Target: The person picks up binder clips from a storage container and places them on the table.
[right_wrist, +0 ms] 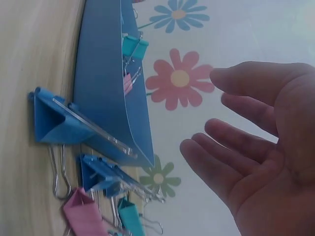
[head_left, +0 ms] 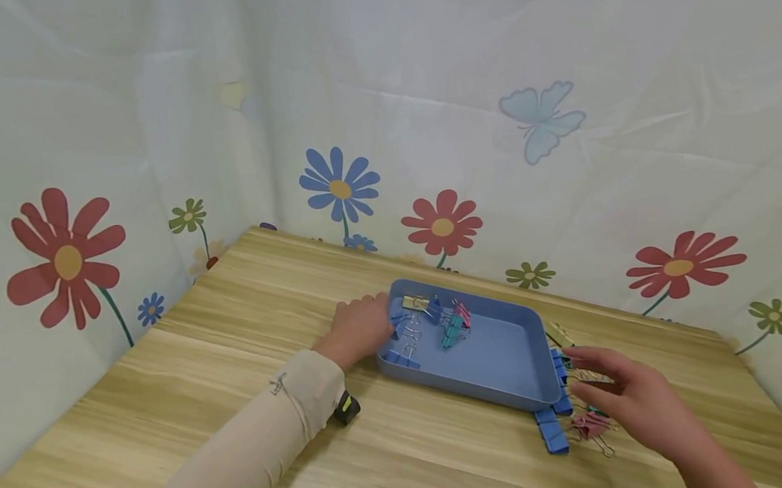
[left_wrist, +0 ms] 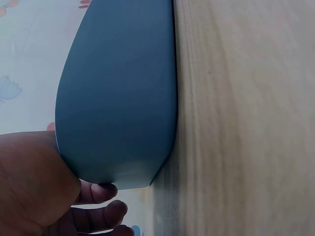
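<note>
A shallow blue tray (head_left: 512, 356) lies on the table with several binder clips inside, among them a gold one (head_left: 415, 303), a teal one (head_left: 452, 331) and blue ones (head_left: 402, 359). My left hand (head_left: 359, 326) holds the tray's left end, its fingers (left_wrist: 98, 192) bent round the corner; the thumb is hidden. Beyond the tray's right end, my right hand (head_left: 632, 393) hovers over loose binder clips, fingers spread and relaxed, nothing between them. Nearest it are a blue binder clip (right_wrist: 54, 120), a pink one (right_wrist: 86, 216) and a teal one (right_wrist: 131, 216).
The wood-grain table (head_left: 191, 383) meets a white curtain (head_left: 407, 71) printed with flowers along its back and left edges. A black band with a yellow mark (head_left: 347, 407) is on the left wrist. More clips lie partly under the right hand.
</note>
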A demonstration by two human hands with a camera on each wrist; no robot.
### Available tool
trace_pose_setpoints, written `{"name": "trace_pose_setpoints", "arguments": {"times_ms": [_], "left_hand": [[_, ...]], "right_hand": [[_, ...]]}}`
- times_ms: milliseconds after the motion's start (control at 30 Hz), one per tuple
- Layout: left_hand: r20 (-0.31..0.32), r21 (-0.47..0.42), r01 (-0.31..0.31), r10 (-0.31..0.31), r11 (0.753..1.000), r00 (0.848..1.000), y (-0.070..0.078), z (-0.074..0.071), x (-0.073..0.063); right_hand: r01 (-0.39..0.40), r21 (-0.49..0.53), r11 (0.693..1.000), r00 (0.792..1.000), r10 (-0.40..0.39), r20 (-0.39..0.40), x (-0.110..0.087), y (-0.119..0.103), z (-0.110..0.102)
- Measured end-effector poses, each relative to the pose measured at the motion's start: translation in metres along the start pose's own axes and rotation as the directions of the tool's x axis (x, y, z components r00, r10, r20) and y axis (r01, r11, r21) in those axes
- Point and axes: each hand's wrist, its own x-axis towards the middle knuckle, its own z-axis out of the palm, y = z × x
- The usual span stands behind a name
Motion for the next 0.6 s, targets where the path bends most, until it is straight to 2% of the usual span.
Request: {"name": "trace_pose_setpoints", "arguments": {"times_ms": [200, 467, 600], "left_hand": [[0.001, 0.003, 0.005, -0.005, 1.0, 1.0, 0.001, 0.001, 0.002], [0.008, 0.002, -0.003, 0.003, 1.0, 1.0, 0.003, 0.0, 0.001], [0.001, 0.003, -0.004, 0.004, 1.0, 1.0, 0.001, 0.001, 0.001]], "right_hand": [[0.011, 0.108, 0.994, 1.0, -0.014, 0.021, 0.008, -0.008, 0.003], [0.004, 0.167, 0.986, 1.0, -0.002, -0.012, 0.019, -0.013, 0.01], [0.036, 0.169, 0.985, 0.998, -0.029, -0.047, 0.03, -0.015, 0.017]]}}
